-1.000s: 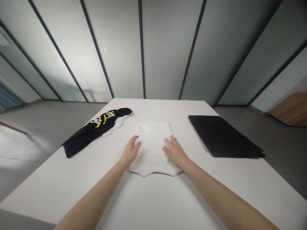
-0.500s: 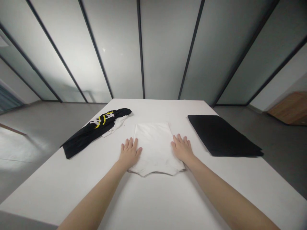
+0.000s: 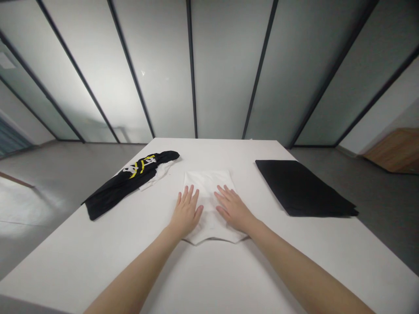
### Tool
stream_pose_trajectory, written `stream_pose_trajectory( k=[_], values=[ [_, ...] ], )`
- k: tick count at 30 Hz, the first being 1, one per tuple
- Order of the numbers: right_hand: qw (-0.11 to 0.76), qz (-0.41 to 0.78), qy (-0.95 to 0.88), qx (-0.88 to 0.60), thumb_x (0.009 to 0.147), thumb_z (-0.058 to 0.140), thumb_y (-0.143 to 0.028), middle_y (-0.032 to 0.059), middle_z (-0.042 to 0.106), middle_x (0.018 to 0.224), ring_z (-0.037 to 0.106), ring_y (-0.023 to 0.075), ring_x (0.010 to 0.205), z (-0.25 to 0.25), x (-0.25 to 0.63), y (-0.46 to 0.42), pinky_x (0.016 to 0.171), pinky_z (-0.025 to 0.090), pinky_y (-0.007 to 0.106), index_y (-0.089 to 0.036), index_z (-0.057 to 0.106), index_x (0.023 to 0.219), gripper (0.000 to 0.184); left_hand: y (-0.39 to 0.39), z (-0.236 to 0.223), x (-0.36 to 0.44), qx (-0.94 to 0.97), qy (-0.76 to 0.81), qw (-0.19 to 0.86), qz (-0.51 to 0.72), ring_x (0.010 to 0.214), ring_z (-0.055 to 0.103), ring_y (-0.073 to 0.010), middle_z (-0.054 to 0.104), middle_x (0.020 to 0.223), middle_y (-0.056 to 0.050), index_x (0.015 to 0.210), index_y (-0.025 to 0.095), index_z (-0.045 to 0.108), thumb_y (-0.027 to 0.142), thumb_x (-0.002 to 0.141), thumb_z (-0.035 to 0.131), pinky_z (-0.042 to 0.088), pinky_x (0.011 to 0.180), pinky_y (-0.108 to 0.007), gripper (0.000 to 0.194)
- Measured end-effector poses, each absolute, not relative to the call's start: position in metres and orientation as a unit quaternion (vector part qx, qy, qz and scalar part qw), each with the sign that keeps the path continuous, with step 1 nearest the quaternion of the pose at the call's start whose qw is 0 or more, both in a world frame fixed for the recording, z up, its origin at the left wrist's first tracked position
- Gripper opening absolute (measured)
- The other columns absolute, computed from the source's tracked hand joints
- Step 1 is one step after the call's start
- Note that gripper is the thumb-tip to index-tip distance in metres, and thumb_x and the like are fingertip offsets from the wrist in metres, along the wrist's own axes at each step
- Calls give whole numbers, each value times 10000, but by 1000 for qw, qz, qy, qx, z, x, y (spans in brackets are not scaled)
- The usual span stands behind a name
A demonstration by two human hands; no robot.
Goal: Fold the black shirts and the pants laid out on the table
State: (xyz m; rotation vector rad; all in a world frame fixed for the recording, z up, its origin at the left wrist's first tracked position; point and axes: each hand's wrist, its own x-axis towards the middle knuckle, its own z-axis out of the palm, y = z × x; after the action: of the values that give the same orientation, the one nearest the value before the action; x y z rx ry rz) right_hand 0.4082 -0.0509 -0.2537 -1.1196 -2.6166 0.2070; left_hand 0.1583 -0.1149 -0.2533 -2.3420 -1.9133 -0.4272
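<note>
No legible text, label, brand, number or sign can be read in this view. The only marking resembling lettering is the printed graphic on the upper face of the black garment lying on the desk. The graphic consists of white angular characters with yellow stripes beside them. The fabric is folded and creased across the print, and the characters are too small and distorted to identify. Their wording therefore cannot be determined.

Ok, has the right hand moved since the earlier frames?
Yes: the right hand has moved left, farther from the black cloth, and rests on the white garment.
</note>
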Motion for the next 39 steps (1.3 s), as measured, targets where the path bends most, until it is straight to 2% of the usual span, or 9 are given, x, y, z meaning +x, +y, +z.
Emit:
stream_pose_trajectory(
  k=[4, 11, 14, 18, 20, 26, 32, 39],
  values=[
    [64, 131, -928, -344, 1077, 428, -572, 96, 303, 1749, 203, 326, 1636, -253, 401, -62, 1318, 191, 531, -223, 370, 1680, 699, -120, -256, 165, -818, -566, -46, -90, 1619, 262, -348, 349, 1717, -176, 1654, 167, 387, 557, 1077, 387, 243, 1293, -583, 696],
    [43, 147, -923, -352, 1046, 481, -617, 89, 253, 1760, 164, 336, 1643, -248, 402, -62, 1332, 144, 525, -207, 337, 1692, 779, -120, -259, 161, -816, -568, -57, -88, 1625, 242, -348, 338, 1724, -168, 1670, 189, 363, 709, 1033, 386, 208, 1300, -561, 823],
    [41, 147, -922, -356, 1064, 446, -604, 89, 263, 1756, 170, 332, 1642, -245, 400, -63, 1331, 152, 521, -198, 352, 1686, 748, -119, -260, 162, -815, -570, -56, -90, 1624, 250, -341, 316, 1733, -164, 1667, 191, 369, 684, 1051, 363, 215, 1299, -557, 789],
    [47, 150, -911, -381, 1127, 286, -450, 49, 309, 1746, 215, 306, 1634, -245, 398, -64, 1322, 182, 519, -238, 430, 1653, 585, -118, -261, 160, -813, -572, -56, -90, 1621, 262, -325, 327, 1732, -142, 1661, 200, 383, 530, 1099, 338, 224, 1301, -559, 653],
    [55, 145, -905, -396, 1120, 313, -413, 49, 311, 1746, 223, 310, 1632, -247, 397, -63, 1316, 193, 531, -259, 467, 1634, 558, -118, -261, 159, -812, -574, -55, -93, 1618, 270, -329, 338, 1729, -134, 1658, 209, 392, 493, 1091, 379, 232, 1300, -564, 634],
    [63, 138, -901, -407, 1081, 423, -414, 57, 294, 1754, 215, 329, 1633, -252, 399, -62, 1311, 199, 538, -282, 479, 1626, 564, -119, -259, 161, -803, -583, -67, -100, 1619, 259, -353, 346, 1729, -110, 1657, 247, 402, 524, 1072, 421, 222, 1297, -603, 648],
    [68, 132, -901, -408, 1071, 439, -407, 55, 314, 1749, 240, 314, 1627, -250, 398, -63, 1309, 203, 531, -284, 497, 1614, 559, -120, -260, 166, -778, -613, -68, -117, 1616, 239, -410, 352, 1731, -66, 1641, 348, 428, 518, 1042, 489, 139, 1265, -733, 625],
    [69, 118, -896, -422, 1066, 455, -392, 75, 347, 1736, 274, 325, 1614, -248, 396, -66, 1309, 204, 511, -251, 534, 1590, 548, -121, -258, 169, -778, -617, -66, -104, 1614, 229, -426, 325, 1742, -78, 1647, 329, 418, 504, 1050, 455, 150, 1238, -769, 623]
  ],
)
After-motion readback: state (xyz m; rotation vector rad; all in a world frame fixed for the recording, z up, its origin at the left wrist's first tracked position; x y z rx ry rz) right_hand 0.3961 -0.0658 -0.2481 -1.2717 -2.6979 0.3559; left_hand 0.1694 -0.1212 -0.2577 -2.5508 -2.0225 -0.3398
